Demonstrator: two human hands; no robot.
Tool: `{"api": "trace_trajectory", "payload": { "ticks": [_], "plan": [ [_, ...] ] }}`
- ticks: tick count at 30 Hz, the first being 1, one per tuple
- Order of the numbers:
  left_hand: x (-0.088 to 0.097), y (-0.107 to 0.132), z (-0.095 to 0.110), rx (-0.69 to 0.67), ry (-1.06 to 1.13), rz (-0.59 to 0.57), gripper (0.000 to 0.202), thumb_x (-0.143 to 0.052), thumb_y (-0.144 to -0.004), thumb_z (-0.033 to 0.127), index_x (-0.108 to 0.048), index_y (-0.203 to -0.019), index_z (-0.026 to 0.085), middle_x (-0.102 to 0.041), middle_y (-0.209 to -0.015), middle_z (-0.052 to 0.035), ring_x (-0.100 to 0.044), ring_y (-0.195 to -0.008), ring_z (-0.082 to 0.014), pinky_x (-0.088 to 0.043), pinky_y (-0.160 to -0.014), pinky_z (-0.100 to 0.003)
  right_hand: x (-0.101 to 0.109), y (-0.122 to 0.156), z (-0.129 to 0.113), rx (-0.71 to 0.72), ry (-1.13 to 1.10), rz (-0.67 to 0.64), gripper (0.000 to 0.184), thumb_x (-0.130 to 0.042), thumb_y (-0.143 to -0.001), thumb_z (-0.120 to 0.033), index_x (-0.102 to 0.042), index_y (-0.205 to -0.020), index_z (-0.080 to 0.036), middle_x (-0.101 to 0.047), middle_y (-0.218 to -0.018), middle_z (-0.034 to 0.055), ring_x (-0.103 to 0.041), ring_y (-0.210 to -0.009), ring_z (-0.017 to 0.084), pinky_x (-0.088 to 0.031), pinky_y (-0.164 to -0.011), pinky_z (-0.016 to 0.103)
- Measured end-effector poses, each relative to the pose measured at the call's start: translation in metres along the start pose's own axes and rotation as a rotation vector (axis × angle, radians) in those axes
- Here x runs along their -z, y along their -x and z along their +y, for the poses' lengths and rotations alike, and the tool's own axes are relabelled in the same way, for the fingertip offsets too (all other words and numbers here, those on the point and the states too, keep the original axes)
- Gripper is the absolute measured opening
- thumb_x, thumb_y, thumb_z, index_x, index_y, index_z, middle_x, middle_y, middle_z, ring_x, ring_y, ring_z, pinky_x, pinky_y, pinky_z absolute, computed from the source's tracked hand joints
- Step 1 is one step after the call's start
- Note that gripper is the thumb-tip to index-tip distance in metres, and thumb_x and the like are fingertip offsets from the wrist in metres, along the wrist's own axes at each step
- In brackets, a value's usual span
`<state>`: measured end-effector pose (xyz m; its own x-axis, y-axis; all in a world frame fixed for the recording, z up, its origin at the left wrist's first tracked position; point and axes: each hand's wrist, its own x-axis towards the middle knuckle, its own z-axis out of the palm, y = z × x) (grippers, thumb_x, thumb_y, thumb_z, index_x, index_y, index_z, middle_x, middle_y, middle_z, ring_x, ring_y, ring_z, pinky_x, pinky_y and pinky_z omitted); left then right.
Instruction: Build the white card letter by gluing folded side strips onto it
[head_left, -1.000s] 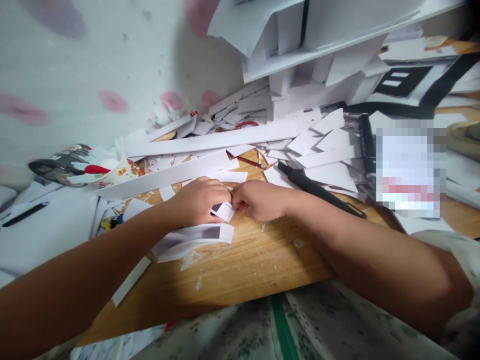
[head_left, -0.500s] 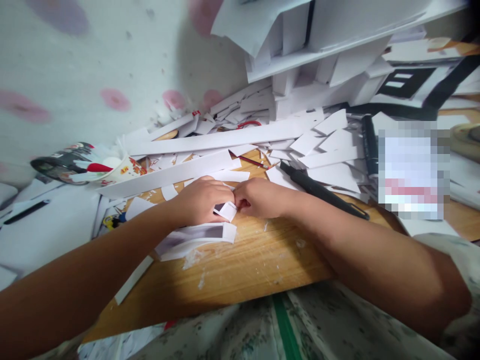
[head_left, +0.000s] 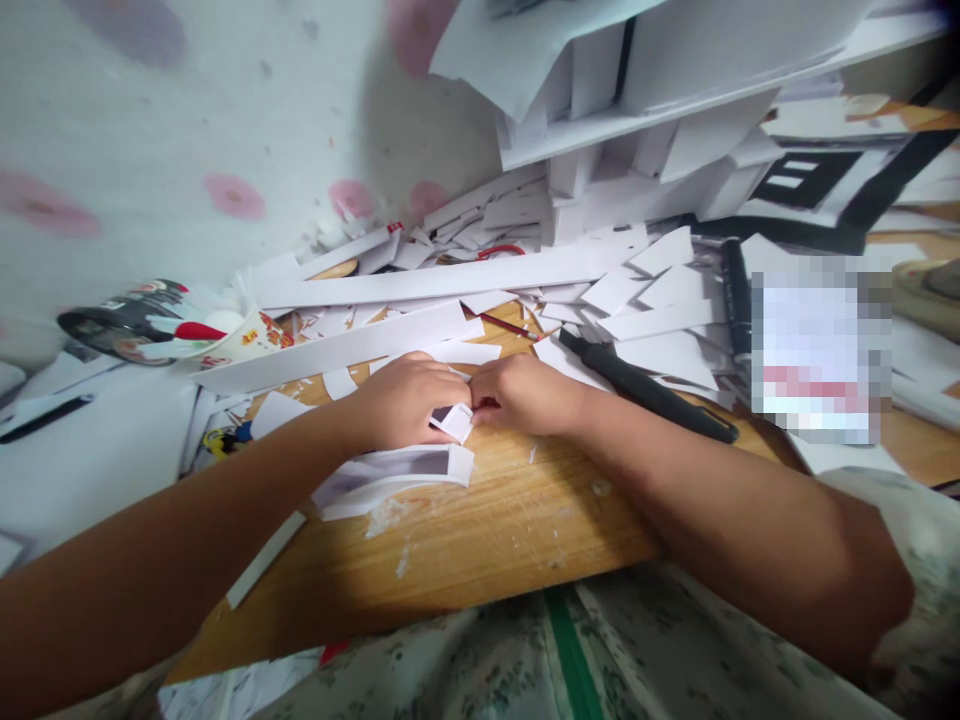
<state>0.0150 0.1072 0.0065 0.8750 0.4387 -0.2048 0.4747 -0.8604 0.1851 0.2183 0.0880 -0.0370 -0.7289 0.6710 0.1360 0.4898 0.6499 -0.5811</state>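
Nothing I can actually read in this one, sorry
The paper cup has orange-red print on its side, but it's way too small and smeary, can't even tell lettering from pattern. Just left of the cup, the dark curved thing has pale and red marks, same deal. Behind the cup and off to its right, a white strip carries a tiny red patch at the end, just a blur. Far right of the cup, a pixelated block shows a reddish band, content scrambled.
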Motion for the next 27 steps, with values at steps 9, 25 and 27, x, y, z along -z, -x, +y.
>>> {"api": "trace_trajectory", "payload": {
  "ticks": [9, 25, 27],
  "plan": [
    [-0.001, 0.000, 0.000, -0.009, -0.008, 0.017, 0.029, -0.070, -0.078, 0.048, -0.070, -0.090, 0.021, -0.072, -0.088, -0.0020, -0.064, -0.087, -0.0220, -0.039, -0.082, -0.034, 0.001, 0.002, -0.004, -0.011, -0.022, 0.110, 0.008, -0.069, -0.081, -0.017, -0.075, -0.085, -0.015, -0.073, -0.086, 0.0067, -0.063, -0.079, 0.017, -0.038, -0.070, 0.025],
    [0.000, -0.001, 0.004, 0.048, -0.068, -0.046, 0.032, -0.075, -0.074, 0.047, -0.071, -0.090, 0.019, -0.072, -0.089, -0.0052, -0.066, -0.089, -0.0261, -0.041, -0.083, -0.037, 0.011, 0.006, -0.018, -0.051, -0.139, 0.397, 0.011, -0.067, -0.078, -0.017, -0.066, -0.067, -0.016, -0.067, -0.069, 0.0023, -0.056, -0.064, 0.013, -0.039, -0.063, 0.023],
    [0.000, -0.001, 0.005, 0.040, -0.030, -0.037, 0.031, -0.076, -0.074, 0.044, -0.071, -0.094, 0.020, -0.073, -0.090, -0.0038, -0.066, -0.091, -0.0252, -0.040, -0.084, -0.036, 0.017, 0.006, -0.014, -0.107, -0.282, 0.545, 0.018, -0.066, -0.079, -0.019, -0.060, -0.063, -0.016, -0.063, -0.066, 0.0010, -0.054, -0.061, 0.011, -0.039, -0.060, 0.023]
  ]
}}
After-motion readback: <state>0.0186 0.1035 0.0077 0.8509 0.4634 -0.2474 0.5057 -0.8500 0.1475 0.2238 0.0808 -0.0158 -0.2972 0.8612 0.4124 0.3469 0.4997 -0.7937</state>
